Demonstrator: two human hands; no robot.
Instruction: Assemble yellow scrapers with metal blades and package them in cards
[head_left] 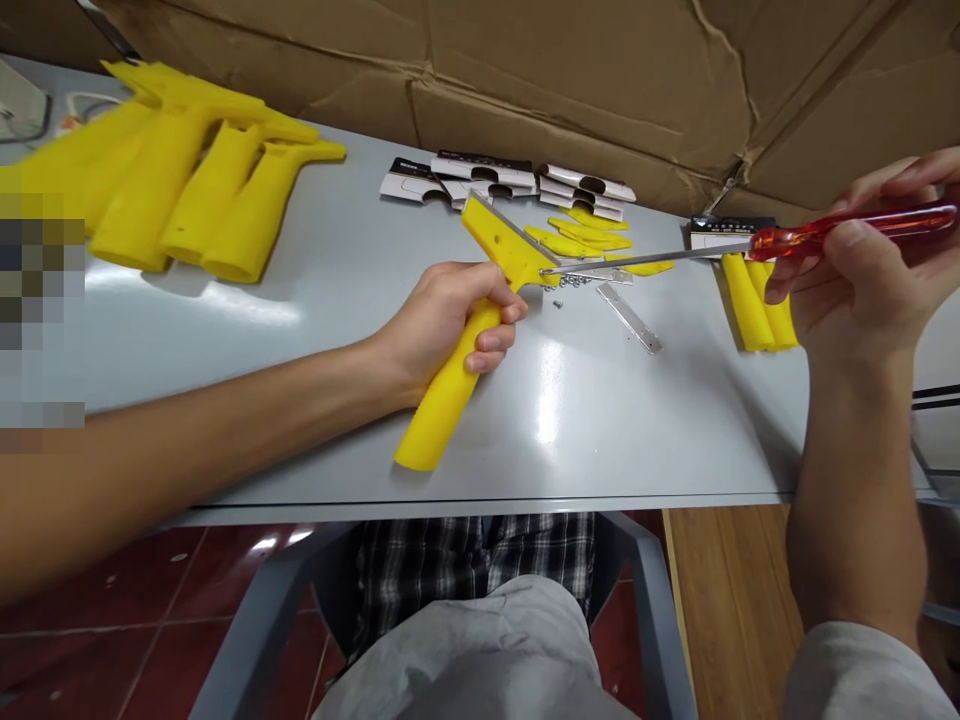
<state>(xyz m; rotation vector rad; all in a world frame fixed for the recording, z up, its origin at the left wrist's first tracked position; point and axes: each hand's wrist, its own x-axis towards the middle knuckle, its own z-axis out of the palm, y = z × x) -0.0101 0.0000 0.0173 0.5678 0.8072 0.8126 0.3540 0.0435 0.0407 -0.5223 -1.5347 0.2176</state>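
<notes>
My left hand (469, 315) is wrapped around the handle of a yellow scraper (439, 410), tilted with its wide head up and away from me. A metal edge shows along the head. In my right hand (862, 255) is a screwdriver (855, 228) with a clear red handle and a long shaft. Its tip meets the near right end of the scraper head, at a small screw. Just behind that point lie small screws (574, 282), several yellow strips (589, 235) and a flat metal blade (630, 318).
Several yellow scraper bodies (217, 190) stand together on the left of the grey table (600, 430). Printed card sleeves (487, 178) lie along the back, before a brown cardboard wall (562, 100). More yellow handles (754, 300) rest at the right beside a card sleeve.
</notes>
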